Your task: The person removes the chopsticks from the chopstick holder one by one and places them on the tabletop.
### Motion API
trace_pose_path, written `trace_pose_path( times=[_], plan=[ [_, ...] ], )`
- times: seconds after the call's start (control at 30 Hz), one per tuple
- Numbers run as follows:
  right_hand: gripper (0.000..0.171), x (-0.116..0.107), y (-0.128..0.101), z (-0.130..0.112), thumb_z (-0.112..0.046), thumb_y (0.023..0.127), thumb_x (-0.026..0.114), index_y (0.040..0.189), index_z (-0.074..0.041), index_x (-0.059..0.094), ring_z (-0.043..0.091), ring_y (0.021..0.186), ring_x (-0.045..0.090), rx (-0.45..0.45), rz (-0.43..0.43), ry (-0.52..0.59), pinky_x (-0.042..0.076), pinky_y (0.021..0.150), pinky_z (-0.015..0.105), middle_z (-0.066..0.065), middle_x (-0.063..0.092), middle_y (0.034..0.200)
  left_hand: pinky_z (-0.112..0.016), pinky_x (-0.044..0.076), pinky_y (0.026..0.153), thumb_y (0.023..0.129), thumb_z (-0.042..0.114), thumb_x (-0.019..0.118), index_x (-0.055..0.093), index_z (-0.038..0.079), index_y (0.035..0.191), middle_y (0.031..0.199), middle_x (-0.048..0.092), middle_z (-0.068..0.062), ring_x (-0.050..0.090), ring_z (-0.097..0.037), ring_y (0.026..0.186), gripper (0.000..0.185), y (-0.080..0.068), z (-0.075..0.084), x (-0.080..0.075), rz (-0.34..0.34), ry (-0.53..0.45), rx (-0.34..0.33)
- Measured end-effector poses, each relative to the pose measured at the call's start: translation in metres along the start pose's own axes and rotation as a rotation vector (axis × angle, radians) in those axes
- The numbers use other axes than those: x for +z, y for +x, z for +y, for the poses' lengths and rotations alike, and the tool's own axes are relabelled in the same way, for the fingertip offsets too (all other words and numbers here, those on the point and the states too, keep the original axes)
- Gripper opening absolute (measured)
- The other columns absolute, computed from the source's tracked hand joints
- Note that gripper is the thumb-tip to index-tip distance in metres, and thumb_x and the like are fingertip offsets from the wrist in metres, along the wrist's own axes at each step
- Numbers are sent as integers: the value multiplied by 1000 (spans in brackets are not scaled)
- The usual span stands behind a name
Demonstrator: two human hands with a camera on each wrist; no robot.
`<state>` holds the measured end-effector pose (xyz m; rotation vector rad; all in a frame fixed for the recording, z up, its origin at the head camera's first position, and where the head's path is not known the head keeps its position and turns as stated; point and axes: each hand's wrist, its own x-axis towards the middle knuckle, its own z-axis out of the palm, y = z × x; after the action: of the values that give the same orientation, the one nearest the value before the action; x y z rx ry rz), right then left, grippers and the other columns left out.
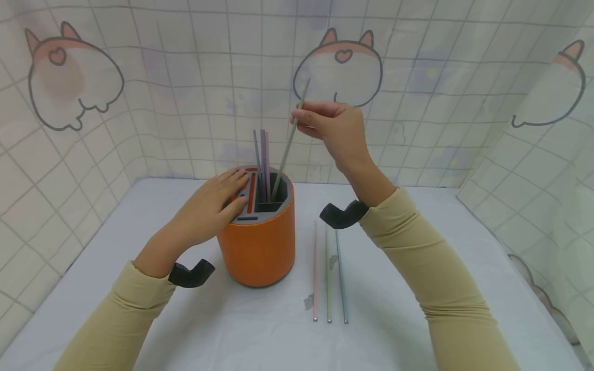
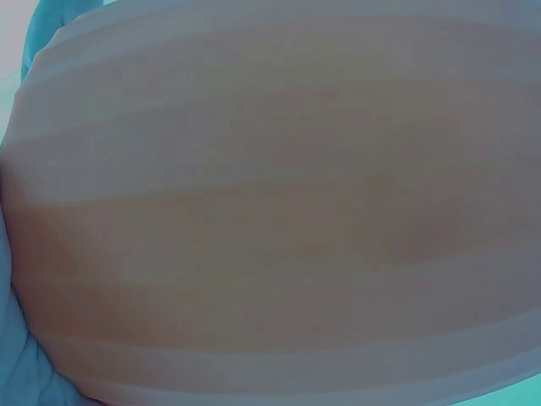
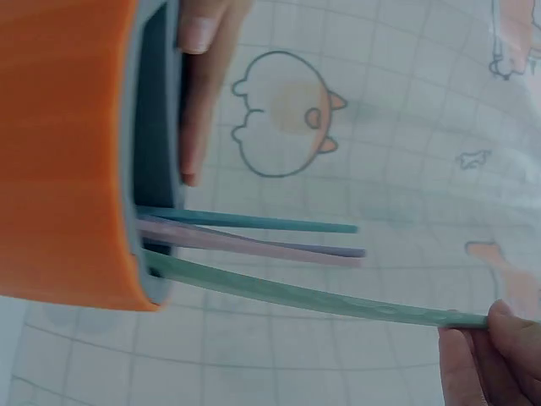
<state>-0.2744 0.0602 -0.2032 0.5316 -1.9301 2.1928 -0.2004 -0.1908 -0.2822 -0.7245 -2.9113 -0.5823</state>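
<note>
An orange round holder [image 1: 260, 247] with a grey slotted top stands mid-table. My left hand [image 1: 211, 208] lies flat on its top, fingers straight, steadying it. My right hand [image 1: 325, 123] pinches a pale green straw [image 1: 287, 149] near its upper end; the straw's lower end sits in the holder's square slot. In the right wrist view the green straw [image 3: 321, 298] runs from the holder [image 3: 68, 152] to my fingertips [image 3: 494, 342]. Three other straws [image 1: 262, 154] stand in the same slot. The left wrist view shows only a blurred orange surface.
Three straws [image 1: 328, 273], pink, green and blue, lie side by side on the white table [image 1: 417, 330] right of the holder. A tiled cloth with cartoon prints [image 1: 185, 77] walls in the back and both sides.
</note>
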Motion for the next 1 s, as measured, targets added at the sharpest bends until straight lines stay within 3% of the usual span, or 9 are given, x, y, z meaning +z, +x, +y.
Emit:
trace_pose_path(
  times=[0.2, 0.47, 0.8, 0.9, 1.0],
  plan=[
    [13, -7, -5, -25, 1, 84, 75, 97, 6, 76, 17, 81, 76, -67, 53, 127, 61, 81, 29, 6, 77, 83, -56, 13, 126, 107, 35, 36, 28, 6, 157, 165, 24, -13, 16, -34, 155, 58, -1, 2, -1, -9, 1, -5],
    [11, -27, -11, -46, -2, 83, 78, 93, 2, 77, 21, 84, 76, -125, 109, 195, 61, 85, 31, 9, 77, 83, -55, 13, 126, 107, 34, 37, 28, 5, 156, 165, 24, -13, 16, -34, 155, 57, 0, 0, 0, -1, 6, -4],
    [21, -68, -11, -44, -1, 77, 82, 96, 4, 77, 23, 81, 75, -20, 202, 295, 61, 82, 29, 11, 76, 83, -55, 13, 126, 107, 35, 36, 28, 5, 157, 165, 25, -13, 16, -34, 155, 58, 0, 1, 0, 3, 9, -7],
    [17, -82, -12, -30, -3, 78, 82, 94, 2, 78, 20, 78, 75, 56, 194, 238, 62, 78, 26, 9, 77, 81, -55, 13, 126, 107, 34, 36, 29, 5, 156, 165, 25, -13, 16, -34, 155, 58, 0, 2, -1, 3, 8, -8],
    [13, -96, -17, -10, -7, 80, 81, 92, -3, 79, 15, 76, 75, 143, 173, 98, 62, 74, 23, 4, 77, 80, -55, 13, 126, 107, 34, 36, 28, 5, 156, 165, 24, -13, 16, -34, 155, 58, 0, 2, 0, 1, 3, -6]
  ],
)
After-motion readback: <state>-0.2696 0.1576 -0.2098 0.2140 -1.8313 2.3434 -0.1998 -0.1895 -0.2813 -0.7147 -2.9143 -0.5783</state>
